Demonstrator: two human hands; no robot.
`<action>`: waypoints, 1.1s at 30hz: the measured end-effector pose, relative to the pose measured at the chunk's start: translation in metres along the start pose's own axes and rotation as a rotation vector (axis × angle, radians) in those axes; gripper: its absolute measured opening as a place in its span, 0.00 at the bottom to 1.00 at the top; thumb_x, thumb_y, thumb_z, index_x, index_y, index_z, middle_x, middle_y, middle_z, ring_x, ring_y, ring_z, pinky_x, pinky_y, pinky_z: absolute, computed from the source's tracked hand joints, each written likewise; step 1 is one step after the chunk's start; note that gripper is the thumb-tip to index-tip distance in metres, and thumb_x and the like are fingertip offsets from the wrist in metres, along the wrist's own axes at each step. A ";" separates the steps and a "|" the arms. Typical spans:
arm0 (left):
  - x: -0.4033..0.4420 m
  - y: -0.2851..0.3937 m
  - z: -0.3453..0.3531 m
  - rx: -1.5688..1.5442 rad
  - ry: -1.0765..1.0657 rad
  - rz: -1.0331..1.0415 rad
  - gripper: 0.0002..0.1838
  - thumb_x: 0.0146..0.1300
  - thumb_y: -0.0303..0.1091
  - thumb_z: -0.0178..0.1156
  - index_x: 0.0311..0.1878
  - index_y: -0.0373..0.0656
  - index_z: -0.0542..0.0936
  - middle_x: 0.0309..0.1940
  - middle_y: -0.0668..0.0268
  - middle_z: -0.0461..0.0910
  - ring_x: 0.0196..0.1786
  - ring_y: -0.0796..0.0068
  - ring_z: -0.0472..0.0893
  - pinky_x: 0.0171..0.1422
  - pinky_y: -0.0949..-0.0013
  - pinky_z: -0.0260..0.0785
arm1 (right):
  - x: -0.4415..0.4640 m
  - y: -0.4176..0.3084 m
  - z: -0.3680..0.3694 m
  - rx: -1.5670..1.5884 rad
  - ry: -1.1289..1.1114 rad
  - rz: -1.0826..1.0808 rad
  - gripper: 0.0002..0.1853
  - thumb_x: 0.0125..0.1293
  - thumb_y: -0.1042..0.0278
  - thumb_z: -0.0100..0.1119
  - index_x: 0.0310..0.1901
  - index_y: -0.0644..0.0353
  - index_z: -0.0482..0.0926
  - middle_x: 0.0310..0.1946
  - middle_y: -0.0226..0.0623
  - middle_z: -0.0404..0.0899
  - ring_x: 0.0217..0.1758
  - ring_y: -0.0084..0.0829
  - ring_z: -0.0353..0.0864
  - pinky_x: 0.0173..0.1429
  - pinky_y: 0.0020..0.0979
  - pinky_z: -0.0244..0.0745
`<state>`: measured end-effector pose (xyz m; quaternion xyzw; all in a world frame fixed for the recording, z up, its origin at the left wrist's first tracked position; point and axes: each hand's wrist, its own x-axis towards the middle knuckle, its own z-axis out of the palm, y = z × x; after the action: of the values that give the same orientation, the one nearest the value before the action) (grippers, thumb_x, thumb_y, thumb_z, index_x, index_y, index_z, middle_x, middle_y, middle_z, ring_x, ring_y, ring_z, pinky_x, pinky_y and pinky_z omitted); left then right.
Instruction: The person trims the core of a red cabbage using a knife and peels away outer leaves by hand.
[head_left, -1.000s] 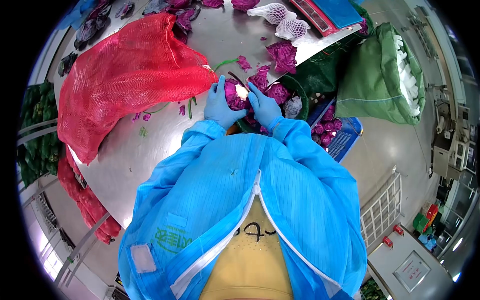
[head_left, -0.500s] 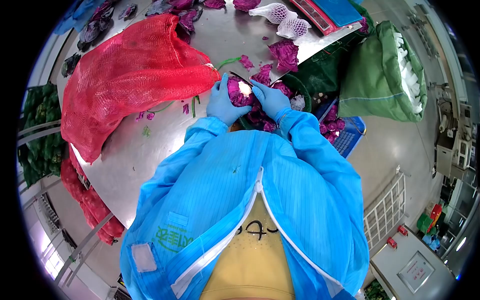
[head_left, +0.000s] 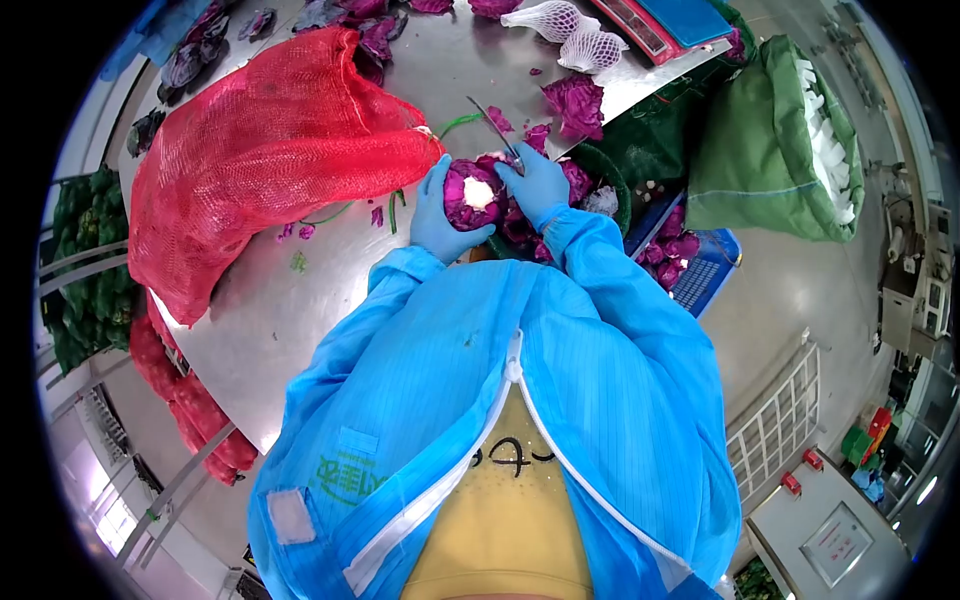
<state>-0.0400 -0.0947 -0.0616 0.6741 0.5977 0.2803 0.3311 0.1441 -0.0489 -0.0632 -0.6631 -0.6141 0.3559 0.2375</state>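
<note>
My left hand (head_left: 436,222), in a blue glove, is wrapped round the left side of a purple cabbage (head_left: 459,207), whose pale cut base faces up. Just right of it, my right hand (head_left: 540,188), gloved too, is closed on a knife (head_left: 488,118); its thin dark blade points up and left, apart from the cabbage. Beneath the hands, loose purple leaves (head_left: 516,228) lie in a green-rimmed bin (head_left: 624,192), partly hidden by my right sleeve.
A red mesh sack (head_left: 270,160) covers the left of the metal table (head_left: 300,290). White foam nets (head_left: 590,50) and a red-and-blue scale (head_left: 665,25) sit at the back. A green sack (head_left: 765,150) and a blue basket (head_left: 712,265) with purple pieces stand right.
My right hand has drawn back from the cabbage, lifting the knife so its blade points up and away. The cabbage has tilted in my left hand, showing more of its pale base.
</note>
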 end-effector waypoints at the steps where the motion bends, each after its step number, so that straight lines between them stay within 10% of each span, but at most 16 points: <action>1: -0.002 -0.008 -0.001 -0.041 0.006 0.048 0.64 0.31 0.44 0.78 0.73 0.46 0.51 0.66 0.48 0.58 0.67 0.48 0.64 0.72 0.57 0.60 | 0.009 0.004 0.004 0.051 0.005 0.017 0.22 0.60 0.45 0.60 0.45 0.55 0.77 0.39 0.50 0.81 0.44 0.53 0.80 0.46 0.46 0.74; 9: -0.024 -0.095 0.034 -0.588 0.007 0.105 0.65 0.31 0.36 0.80 0.73 0.40 0.48 0.67 0.53 0.59 0.69 0.58 0.64 0.73 0.60 0.58 | 0.011 0.031 0.007 0.193 0.262 0.014 0.22 0.55 0.52 0.68 0.46 0.58 0.78 0.38 0.45 0.82 0.41 0.45 0.82 0.46 0.40 0.75; 18: -0.025 -0.083 0.032 -0.632 0.019 0.069 0.66 0.31 0.35 0.80 0.73 0.41 0.47 0.67 0.54 0.58 0.70 0.58 0.63 0.74 0.60 0.58 | 0.028 0.026 0.008 0.350 -0.505 0.104 0.27 0.48 0.47 0.75 0.41 0.61 0.80 0.30 0.35 0.80 0.33 0.29 0.80 0.43 0.31 0.75; 19: -0.025 -0.084 0.031 -0.592 0.025 0.084 0.66 0.31 0.36 0.80 0.73 0.42 0.48 0.68 0.54 0.58 0.70 0.57 0.63 0.74 0.60 0.58 | 0.026 0.028 0.010 0.407 -0.512 0.054 0.19 0.60 0.51 0.67 0.43 0.58 0.78 0.27 0.29 0.79 0.27 0.19 0.74 0.28 0.22 0.67; 23: -0.026 -0.089 0.032 -0.462 0.080 0.177 0.64 0.29 0.38 0.81 0.72 0.43 0.53 0.69 0.52 0.57 0.71 0.53 0.61 0.74 0.57 0.56 | 0.015 0.020 0.001 0.498 -0.490 0.257 0.26 0.71 0.46 0.49 0.60 0.59 0.71 0.22 0.34 0.76 0.20 0.24 0.73 0.24 0.25 0.68; 33: -0.025 -0.054 0.011 -0.265 0.118 0.311 0.61 0.29 0.40 0.81 0.71 0.45 0.58 0.69 0.50 0.56 0.72 0.49 0.59 0.75 0.54 0.55 | -0.025 0.007 -0.005 0.272 -0.520 0.088 0.24 0.74 0.49 0.43 0.69 0.44 0.65 0.23 0.41 0.78 0.20 0.30 0.77 0.32 0.33 0.74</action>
<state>-0.0680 -0.1171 -0.1106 0.6913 0.4629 0.4430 0.3341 0.1529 -0.0739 -0.0607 -0.5378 -0.5716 0.6029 0.1432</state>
